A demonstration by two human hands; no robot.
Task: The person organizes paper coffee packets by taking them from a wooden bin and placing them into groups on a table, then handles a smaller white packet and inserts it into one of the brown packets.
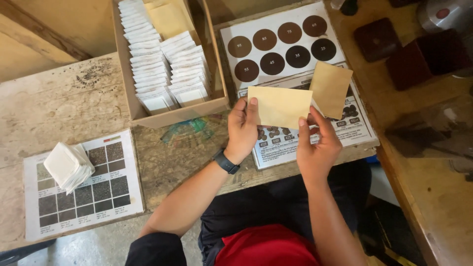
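My left hand (pixel 242 129) grips the left end of a tan paper envelope (pixel 278 106), thumb on its front. My right hand (pixel 315 143) pinches the same envelope at its lower right corner. A second tan envelope (pixel 331 87) stands tilted just behind and to the right, its lower edge by my right fingers; whether they hold it too I cannot tell. Both envelopes hover over a printed sheet with dark bean pictures (pixel 354 129). A black watch (pixel 226 161) sits on my left wrist.
A cardboard box (pixel 170 114) of several white packets in rows stands at the back. A chart of brown circles (pixel 281 44) lies behind the envelopes. At the left, a stack of white packets (pixel 68 165) rests on a grey swatch chart (pixel 106 189). Dark red containers (pixel 414 51) sit on the right bench.
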